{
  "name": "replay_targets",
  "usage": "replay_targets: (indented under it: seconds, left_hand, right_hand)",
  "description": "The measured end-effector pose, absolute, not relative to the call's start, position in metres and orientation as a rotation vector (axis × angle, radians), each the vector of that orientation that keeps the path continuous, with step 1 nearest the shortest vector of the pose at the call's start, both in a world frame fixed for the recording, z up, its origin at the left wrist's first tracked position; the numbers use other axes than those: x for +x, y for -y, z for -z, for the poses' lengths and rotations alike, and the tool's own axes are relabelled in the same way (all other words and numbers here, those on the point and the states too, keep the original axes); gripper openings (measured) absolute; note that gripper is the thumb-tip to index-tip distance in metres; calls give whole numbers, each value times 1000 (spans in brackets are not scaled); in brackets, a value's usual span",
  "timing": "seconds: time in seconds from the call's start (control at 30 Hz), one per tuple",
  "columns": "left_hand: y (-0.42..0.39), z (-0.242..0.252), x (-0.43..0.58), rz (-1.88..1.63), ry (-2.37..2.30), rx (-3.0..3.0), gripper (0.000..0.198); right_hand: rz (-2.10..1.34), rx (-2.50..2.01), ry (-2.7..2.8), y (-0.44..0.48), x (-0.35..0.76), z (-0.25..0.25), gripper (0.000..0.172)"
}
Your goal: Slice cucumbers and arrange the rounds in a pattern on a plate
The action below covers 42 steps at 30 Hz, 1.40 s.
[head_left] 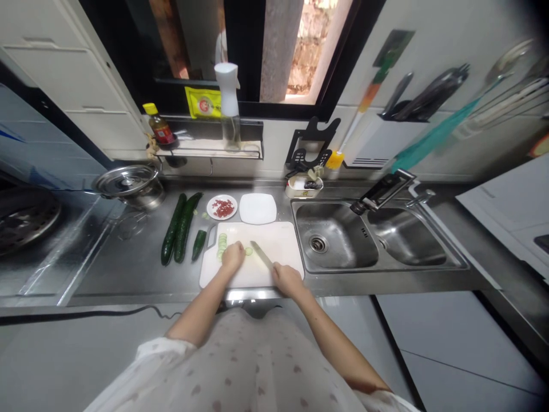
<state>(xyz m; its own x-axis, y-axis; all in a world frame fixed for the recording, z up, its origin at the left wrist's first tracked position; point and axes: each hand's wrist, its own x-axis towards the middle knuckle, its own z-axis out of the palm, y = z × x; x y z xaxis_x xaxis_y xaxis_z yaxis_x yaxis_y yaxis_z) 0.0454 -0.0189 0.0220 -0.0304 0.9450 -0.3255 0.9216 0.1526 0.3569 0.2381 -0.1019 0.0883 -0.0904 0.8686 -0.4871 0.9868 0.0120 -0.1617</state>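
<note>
On a white cutting board my right hand grips a kitchen knife by its handle. The blade points away and to the left, flat over the board. My left hand is curled closed on the board; what its fingers hold, if anything, is hidden. A pale cucumber slice lies right at its fingertips, between the hand and the blade. Behind my left hand, a row of overlapping cucumber slices lies along the board's left side. Left of the board rests a short cucumber piece.
Two whole cucumbers lie farther left. A plate of small red pieces and a white square plate stand behind the board. A double sink with a black faucet is to the right; a lidded steel pot stands back left.
</note>
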Motion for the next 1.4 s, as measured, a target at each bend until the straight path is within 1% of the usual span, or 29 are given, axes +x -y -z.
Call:
replay_targets:
  seconds: [0.2, 0.67, 1.07, 1.4]
  left_hand:
    - [16, -18, 46, -95, -1929, 1807, 20]
    - [11, -19, 46, -27, -1934, 1785, 21]
    - [9, -17, 47, 5, -1952, 1800, 27]
    - [8, -15, 46, -3, -1950, 1798, 27]
  right_hand:
    - [672, 1881, -2045, 115, 235, -91, 32]
    - [674, 1804, -2014, 120, 225, -96, 30]
    - [749, 1811, -1961, 126, 214, -91, 28]
    - [755, 1840, -1987, 125, 209, -81, 27]
